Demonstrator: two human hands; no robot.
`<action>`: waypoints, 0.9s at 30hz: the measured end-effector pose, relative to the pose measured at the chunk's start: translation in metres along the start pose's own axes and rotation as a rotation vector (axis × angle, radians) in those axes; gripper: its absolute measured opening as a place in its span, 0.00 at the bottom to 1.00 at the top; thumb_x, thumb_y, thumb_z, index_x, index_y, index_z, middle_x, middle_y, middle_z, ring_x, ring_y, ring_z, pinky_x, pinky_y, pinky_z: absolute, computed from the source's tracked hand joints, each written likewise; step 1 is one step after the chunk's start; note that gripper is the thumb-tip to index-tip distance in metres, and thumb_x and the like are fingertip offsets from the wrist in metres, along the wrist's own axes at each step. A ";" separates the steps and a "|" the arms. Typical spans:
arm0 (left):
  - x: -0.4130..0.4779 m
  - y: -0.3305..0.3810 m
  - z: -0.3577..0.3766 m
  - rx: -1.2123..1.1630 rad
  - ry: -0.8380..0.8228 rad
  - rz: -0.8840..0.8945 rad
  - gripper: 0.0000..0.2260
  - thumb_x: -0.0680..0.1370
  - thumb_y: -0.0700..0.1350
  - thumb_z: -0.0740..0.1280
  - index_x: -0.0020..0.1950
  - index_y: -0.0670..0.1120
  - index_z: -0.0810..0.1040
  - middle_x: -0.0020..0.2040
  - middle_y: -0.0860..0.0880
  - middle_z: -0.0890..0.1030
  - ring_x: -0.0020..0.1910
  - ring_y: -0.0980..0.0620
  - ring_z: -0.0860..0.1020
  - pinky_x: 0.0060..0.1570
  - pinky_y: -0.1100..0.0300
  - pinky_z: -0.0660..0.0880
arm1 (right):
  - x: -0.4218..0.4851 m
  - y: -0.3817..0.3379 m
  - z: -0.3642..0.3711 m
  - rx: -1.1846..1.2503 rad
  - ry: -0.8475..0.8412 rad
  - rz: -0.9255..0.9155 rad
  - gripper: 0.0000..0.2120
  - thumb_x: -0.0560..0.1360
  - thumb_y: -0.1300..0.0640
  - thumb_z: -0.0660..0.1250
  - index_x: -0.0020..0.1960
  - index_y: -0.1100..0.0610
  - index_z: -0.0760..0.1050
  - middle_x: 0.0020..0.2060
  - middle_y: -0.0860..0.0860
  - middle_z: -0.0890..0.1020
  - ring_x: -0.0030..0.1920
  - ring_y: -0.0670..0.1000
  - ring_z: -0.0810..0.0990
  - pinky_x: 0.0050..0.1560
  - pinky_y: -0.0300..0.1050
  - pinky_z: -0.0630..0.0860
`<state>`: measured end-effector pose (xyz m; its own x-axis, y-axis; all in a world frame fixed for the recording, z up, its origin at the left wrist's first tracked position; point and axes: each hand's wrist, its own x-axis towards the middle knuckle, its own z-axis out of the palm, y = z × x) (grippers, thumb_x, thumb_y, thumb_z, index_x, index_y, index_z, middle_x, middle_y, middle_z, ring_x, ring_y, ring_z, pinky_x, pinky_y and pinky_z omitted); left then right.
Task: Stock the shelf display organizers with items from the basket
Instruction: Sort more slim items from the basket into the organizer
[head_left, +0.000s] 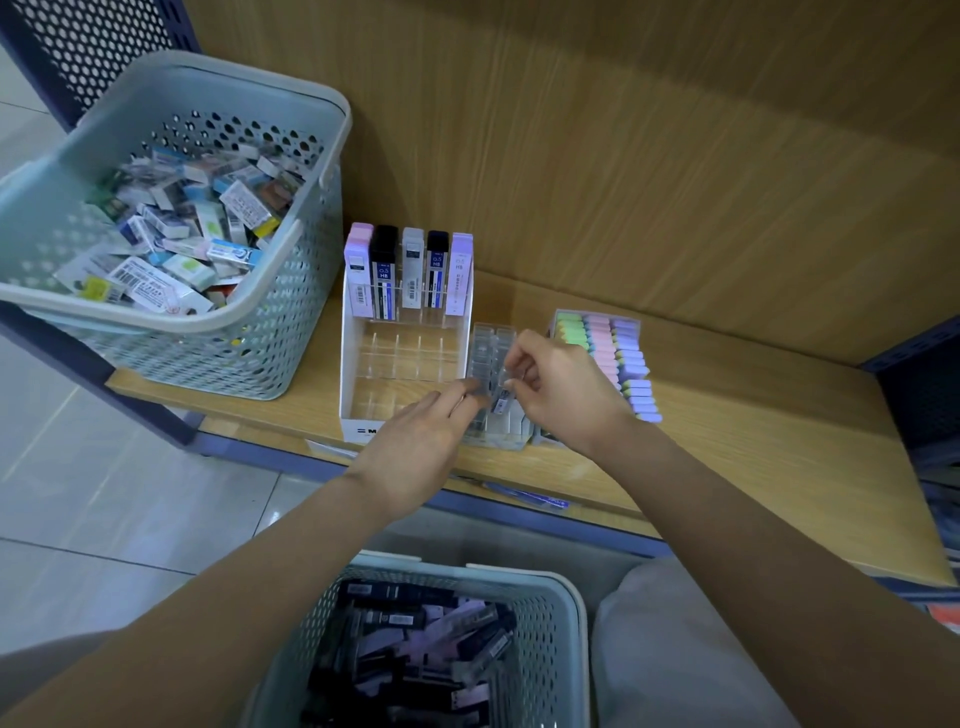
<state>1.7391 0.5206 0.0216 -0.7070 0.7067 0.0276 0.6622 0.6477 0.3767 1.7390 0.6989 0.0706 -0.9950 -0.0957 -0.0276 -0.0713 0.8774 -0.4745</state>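
**Head cam: lead case (501, 401) going in at the clear organizer (491, 358)**

So the right hand (558, 389) had a small dark lead case pinched between thumb and curled fingers. The case was held upright over the near end of the narrow clear organizer. Couldn't tell whether it was already sitting in a slot or just above one. The left hand (421, 436) was reaching in from the other side with fingers pretty much straight and loose. It gripped nothing, and its fingertips were right at the organizer's left edge, beside the case.

Just left of that stood the white tiered organizer (353, 374). It had a back row of cases (410, 270) standing upright: lilac, black, grey, black, lilac. On the right side, just beside the clear one, there was a tray of pastel erasers (621, 358) in green, pink and purple rows. All three sat on the wooden shelf (753, 415).

The near basket (558, 618) was down by the person's lap, holding a pile of black and lilac cases. A second basket (311, 291) sat on the shelf's left end, full of mixed little boxed items.
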 end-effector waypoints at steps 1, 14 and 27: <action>0.000 0.000 0.000 0.001 0.005 -0.002 0.29 0.74 0.30 0.60 0.74 0.47 0.60 0.73 0.48 0.60 0.68 0.48 0.67 0.64 0.56 0.68 | 0.000 0.001 0.001 -0.040 -0.022 0.000 0.05 0.75 0.62 0.65 0.50 0.57 0.73 0.46 0.50 0.78 0.46 0.53 0.79 0.48 0.52 0.77; -0.001 0.005 -0.008 0.071 -0.057 -0.015 0.28 0.78 0.36 0.59 0.76 0.48 0.55 0.75 0.50 0.56 0.69 0.49 0.64 0.66 0.57 0.63 | -0.001 -0.005 0.023 -0.525 0.010 -0.090 0.11 0.76 0.66 0.62 0.58 0.58 0.70 0.55 0.53 0.73 0.54 0.54 0.74 0.40 0.42 0.65; -0.040 0.022 -0.009 0.225 0.209 0.085 0.17 0.66 0.33 0.67 0.55 0.41 0.76 0.49 0.45 0.78 0.49 0.44 0.76 0.51 0.57 0.63 | -0.098 -0.008 0.028 -0.435 0.237 -0.248 0.19 0.62 0.65 0.75 0.51 0.58 0.77 0.41 0.53 0.78 0.41 0.54 0.78 0.42 0.45 0.74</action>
<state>1.7800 0.5039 0.0372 -0.6672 0.7023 0.2482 0.7428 0.6521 0.1516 1.8385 0.6886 0.0527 -0.9295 -0.2602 0.2613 -0.2780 0.9600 -0.0329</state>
